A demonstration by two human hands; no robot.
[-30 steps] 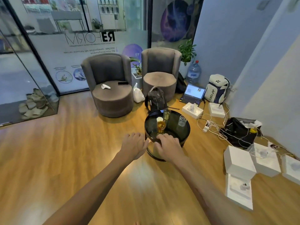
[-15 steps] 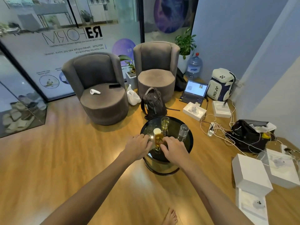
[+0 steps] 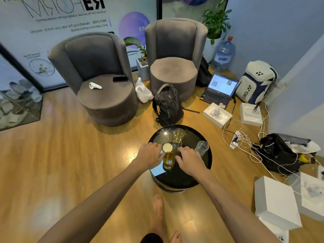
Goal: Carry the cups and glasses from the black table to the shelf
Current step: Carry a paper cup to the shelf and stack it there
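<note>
A round black table [image 3: 192, 174] stands on the wooden floor in front of me. On it are an amber glass [image 3: 169, 160], a white cup [image 3: 167, 147] behind it, a second yellowish glass [image 3: 178, 136] further back, and a clear glass [image 3: 201, 147] at the right. My left hand [image 3: 151, 155] hovers just left of the amber glass, fingers relaxed. My right hand [image 3: 190, 159] hovers just right of it, fingers loosely bent. Neither hand holds anything. No shelf is in view.
Two grey armchairs [image 3: 105, 81] stand behind the table, with a black backpack [image 3: 167, 104] between them and it. A laptop [image 3: 220, 89], white boxes [image 3: 275, 204], cables [image 3: 245, 137] and a black bag [image 3: 280, 151] crowd the floor at right. My bare feet [image 3: 157, 207] are below.
I have stepped closer and the table now lies nearer below me. Both hands have moved forward over the tabletop and now flank the amber glass.
</note>
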